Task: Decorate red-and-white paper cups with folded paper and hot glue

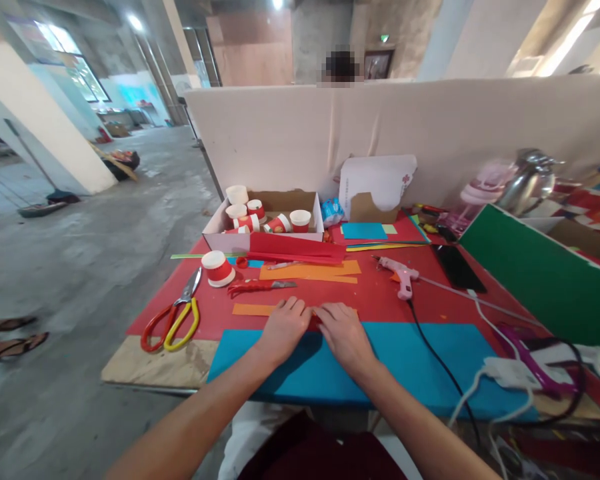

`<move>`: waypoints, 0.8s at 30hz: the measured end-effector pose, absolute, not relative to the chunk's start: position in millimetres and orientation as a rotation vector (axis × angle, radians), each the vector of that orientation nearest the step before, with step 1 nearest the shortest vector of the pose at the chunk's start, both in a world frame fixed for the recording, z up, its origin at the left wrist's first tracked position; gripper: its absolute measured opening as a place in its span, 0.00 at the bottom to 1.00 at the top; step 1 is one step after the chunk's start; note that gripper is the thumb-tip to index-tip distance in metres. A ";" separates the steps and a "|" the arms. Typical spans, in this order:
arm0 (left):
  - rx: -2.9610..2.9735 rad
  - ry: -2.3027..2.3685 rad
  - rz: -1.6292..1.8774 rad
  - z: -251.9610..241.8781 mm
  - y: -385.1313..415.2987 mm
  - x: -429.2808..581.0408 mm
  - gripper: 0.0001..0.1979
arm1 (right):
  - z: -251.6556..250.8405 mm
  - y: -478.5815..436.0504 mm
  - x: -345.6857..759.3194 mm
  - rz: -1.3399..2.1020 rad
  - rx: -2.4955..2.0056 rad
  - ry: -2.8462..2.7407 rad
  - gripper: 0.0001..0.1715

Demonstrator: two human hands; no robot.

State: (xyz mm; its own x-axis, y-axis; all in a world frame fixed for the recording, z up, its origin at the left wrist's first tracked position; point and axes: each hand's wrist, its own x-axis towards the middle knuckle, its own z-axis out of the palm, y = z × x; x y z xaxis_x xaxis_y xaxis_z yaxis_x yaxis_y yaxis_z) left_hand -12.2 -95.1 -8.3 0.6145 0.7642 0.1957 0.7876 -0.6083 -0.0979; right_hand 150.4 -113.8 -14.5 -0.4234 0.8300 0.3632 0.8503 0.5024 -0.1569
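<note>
My left hand (290, 327) and my right hand (343, 330) meet at the middle of the table, fingers curled and fingertips close together. Between them a small red piece (315, 323) shows; my fingers cover most of it, so its full shape is hidden. An orange paper strip (250, 309) lies just beyond, running behind both hands. Under my wrists is a blue sheet (410, 360) along the front edge. A utility knife with a red handle (255, 287) rests a little farther off, near more orange strips (325, 270).
Big scissors (180, 313) and a red-and-white paper cup (217, 269) lie left. Behind stands a box (220, 241) of several cups. At right are a pink glue gun (400, 275) with its cord, a phone (459, 268), a green board (535, 267) and a power strip (510, 373).
</note>
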 end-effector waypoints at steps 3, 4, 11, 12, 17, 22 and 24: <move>-2.718 -1.315 -0.212 -9.3 -93.5 -11.9 0.08 | -13.9 -106.1 150.3 -0.071 -1.380 -2.444 0.13; -2.731 -1.321 -0.226 -9.6 -92.2 -14.8 0.08 | -13.7 -103.6 151.3 -0.062 -1.384 -2.470 0.12; -2.738 -1.319 -0.368 -13.5 -84.9 -52.4 0.09 | -13.4 -94.6 166.1 -0.033 -1.463 -2.515 0.13; -2.750 -1.285 -0.380 -14.1 -85.8 -54.8 0.09 | -13.1 -94.4 166.8 -0.039 -1.444 -2.515 0.12; -2.753 -1.202 -0.356 -13.9 -92.1 -53.0 0.12 | -12.3 -93.1 164.2 -0.044 -1.279 -2.539 0.12; -2.749 -1.210 -0.361 -8.2 -93.8 -47.9 0.13 | -19.7 -96.2 161.4 -0.090 -1.337 -2.548 0.13; -2.798 -1.168 -0.324 -7.3 -93.9 -47.1 0.12 | -22.2 -98.5 161.0 -0.108 -1.375 -2.541 0.14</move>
State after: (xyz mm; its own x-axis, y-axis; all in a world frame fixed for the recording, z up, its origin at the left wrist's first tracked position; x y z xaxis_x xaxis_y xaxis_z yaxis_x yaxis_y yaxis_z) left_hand -47.1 -93.9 -7.3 0.6847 0.6917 0.2296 0.7112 -0.7030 -0.0031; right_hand 161.0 -98.5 -22.2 -0.5234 0.8136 0.2532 0.8322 0.5519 -0.0532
